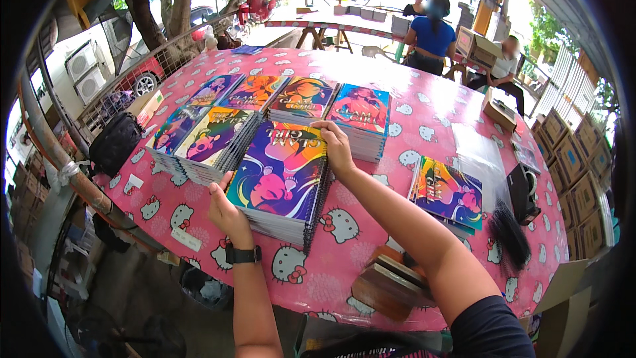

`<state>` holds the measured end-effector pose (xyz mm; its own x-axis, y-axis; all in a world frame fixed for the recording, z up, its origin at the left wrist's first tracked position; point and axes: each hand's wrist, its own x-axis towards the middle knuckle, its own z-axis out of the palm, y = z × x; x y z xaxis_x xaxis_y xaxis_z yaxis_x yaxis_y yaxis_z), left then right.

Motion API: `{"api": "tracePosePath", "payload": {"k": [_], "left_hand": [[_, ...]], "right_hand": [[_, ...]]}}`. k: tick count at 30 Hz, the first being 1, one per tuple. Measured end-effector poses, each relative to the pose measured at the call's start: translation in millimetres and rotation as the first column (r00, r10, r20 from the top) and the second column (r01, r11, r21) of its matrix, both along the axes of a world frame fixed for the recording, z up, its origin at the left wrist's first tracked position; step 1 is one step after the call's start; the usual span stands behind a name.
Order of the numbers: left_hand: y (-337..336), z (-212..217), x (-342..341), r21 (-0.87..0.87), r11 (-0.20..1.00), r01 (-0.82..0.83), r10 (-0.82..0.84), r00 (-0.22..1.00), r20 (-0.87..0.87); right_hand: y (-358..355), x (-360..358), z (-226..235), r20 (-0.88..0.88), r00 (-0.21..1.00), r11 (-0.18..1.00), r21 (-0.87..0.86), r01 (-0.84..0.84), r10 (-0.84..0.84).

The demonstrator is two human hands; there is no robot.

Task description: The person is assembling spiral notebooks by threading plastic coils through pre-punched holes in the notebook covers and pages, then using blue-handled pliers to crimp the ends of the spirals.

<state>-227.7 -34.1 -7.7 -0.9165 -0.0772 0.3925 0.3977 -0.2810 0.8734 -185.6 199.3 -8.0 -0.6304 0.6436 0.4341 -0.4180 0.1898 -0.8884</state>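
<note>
A stack of spiral notebooks (pixel 275 179) with purple, orange and pink illustrated covers lies in front of me, its dark coils on the right side. At the stack's near left corner, my left hand (pixel 228 215) grips the edge with its thumb up; its other fingers are partly hidden. My right hand (pixel 334 146) is closed on the far right corner of the top notebook. Close on the left stands another notebook stack (pixel 212 139) with a yellow and purple cover. Beyond are more stacks, including a blue-covered one (pixel 360 109) to the right of my right hand.
The table has a pink cartoon-cat cover (pixel 341 225). On its right lie a smaller notebook pile (pixel 447 195), clear plastic sleeves (pixel 474 152), loose black coils (pixel 509 235) and a wooden block (pixel 387 285). Cardboard boxes (pixel 576 172) stand right. People (pixel 432 36) are at the back.
</note>
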Motion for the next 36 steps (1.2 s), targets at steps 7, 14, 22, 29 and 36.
{"api": "tracePosePath", "payload": {"k": [7, 14, 22, 29, 36], "left_hand": [[-30, -21, -20, -0.007, 0.998, -0.069, 0.068, 0.985, -0.156], [-70, -1, 65, 0.071, 0.991, -0.11, 0.118, 0.986, -0.119], [-8, 19, 169, -0.051, 0.986, 0.161, -0.166, 0.869, -0.467], [40, 42, 226, -0.283, 0.834, 0.474, -0.541, 0.804, -0.249], [33, 13, 197, -0.179, 0.624, 0.761, -0.775, 0.631, -0.02]], "right_hand": [[9, 53, 29, 0.246, 0.954, 0.854, 0.52, 0.02, -0.171], [91, 341, 42, 0.474, 0.464, 0.654, 0.643, 0.399, -0.749], [116, 437, -45, 0.647, 0.336, 0.685, 0.413, 0.6, -0.685], [-27, 426, 33, 0.075, 0.745, 0.741, 0.204, 0.639, -0.663], [-118, 403, 11, -0.083, 0.912, 0.88, 0.24, 0.41, -0.402]]}}
